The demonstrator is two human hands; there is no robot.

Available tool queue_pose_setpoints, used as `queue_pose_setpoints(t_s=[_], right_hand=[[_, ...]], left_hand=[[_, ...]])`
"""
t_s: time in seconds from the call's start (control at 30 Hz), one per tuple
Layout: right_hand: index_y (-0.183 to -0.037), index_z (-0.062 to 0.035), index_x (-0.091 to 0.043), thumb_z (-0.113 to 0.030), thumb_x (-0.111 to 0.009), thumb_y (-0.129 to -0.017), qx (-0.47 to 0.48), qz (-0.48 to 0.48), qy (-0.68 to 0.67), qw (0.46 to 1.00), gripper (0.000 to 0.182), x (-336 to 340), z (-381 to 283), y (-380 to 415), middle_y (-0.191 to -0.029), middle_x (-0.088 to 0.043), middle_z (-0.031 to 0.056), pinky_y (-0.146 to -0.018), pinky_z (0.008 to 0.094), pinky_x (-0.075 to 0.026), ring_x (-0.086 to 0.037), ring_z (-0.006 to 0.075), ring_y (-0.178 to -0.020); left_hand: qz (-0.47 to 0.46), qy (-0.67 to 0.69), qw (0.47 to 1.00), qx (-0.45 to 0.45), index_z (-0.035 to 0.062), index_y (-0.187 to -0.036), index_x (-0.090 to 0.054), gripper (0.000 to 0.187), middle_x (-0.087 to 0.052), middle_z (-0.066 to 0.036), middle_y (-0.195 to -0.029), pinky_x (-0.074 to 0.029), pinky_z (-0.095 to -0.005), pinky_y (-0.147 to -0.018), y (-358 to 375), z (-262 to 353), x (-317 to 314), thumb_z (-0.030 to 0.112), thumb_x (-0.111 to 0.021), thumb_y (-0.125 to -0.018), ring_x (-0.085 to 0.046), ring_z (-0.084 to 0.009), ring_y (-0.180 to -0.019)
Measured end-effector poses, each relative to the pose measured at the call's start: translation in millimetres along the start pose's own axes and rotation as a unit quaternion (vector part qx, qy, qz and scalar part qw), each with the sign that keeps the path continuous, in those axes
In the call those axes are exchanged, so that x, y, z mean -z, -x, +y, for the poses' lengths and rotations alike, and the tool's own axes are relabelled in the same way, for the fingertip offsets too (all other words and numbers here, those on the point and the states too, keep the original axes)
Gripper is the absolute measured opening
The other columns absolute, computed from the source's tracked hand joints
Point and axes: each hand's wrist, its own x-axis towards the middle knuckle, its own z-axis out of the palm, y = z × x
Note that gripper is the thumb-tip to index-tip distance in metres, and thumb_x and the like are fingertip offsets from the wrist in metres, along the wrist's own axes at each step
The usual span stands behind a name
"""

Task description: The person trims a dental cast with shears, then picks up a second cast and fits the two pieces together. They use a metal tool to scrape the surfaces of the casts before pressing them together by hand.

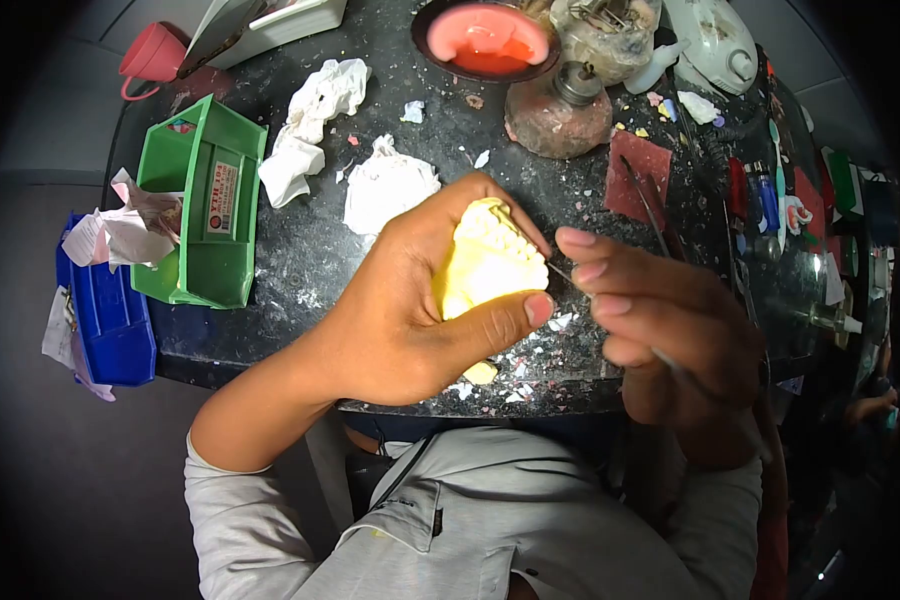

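Observation:
My left hand [400, 315] is wrapped round a pale yellow dental cast [485, 265], with the thumb along its near edge and the fingers behind it. A row of teeth shows on the cast's upper right side, and strong light washes out its middle. Just to the right, my right hand [670, 325] grips a slim metal carving tool [686, 377], slightly blurred. Its thin tip points at the cast's right edge, close to the teeth. Below the cast, a small yellow piece [481, 373] lies among white crumbs on the dark table [300, 270].
Crumpled white tissue [390, 185] lies beyond my left hand, with a green bin [235, 255] and a blue bin [115, 325] farther left. A glass spirit burner [558, 120] stands behind, beside a dark bowl [425, 50] with pink contents. A red wax sheet [630, 180] lies right.

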Motion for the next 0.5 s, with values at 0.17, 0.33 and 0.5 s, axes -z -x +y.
queue_pose_setpoints(t_s=[0.17,0.33,0.5], right_hand=[[-0.106,0.0083,-0.060,-0.015,-0.059,-0.103,-0.012,0.030,-0.032,0.999,0.023,-2,8,0,-0.106,-0.066,0.0263,-0.091,0.0499,-0.061,-0.071,0.0411,-0.103],[-0.106,0.0087,-0.061,-0.007,-0.057,-0.101,-0.024,0.016,-0.019,0.999,0.017,-3,8,0,-0.104,-0.067,0.0266,-0.090,0.0477,-0.062,-0.072,0.0394,-0.101],[-0.105,0.0080,-0.062,-0.005,-0.057,-0.100,-0.056,0.020,-0.050,0.997,0.014,0,11,1,-0.104,-0.068,0.0257,-0.091,0.0480,-0.061,-0.072,0.0373,-0.100]], left_hand=[[-0.017,-0.004,1.000,-0.004,0.0020,-0.115,-0.054,0.036,-0.060,-0.001,-0.094,-0.045,-0.0218,-0.069,1,-4,-5,0.007,-0.077,-0.088,-0.055,-0.0050,-0.081],[-0.022,0.012,1.000,-0.008,0.0016,-0.116,-0.053,0.037,-0.060,-0.001,-0.095,-0.045,-0.0221,-0.069,2,-5,-6,0.006,-0.077,-0.088,-0.055,-0.0055,-0.081],[-0.013,-0.010,1.000,-0.026,0.0013,-0.116,-0.053,0.036,-0.061,-0.002,-0.096,-0.045,-0.0219,-0.069,1,-10,-7,0.004,-0.076,-0.088,-0.056,-0.0055,-0.081]])
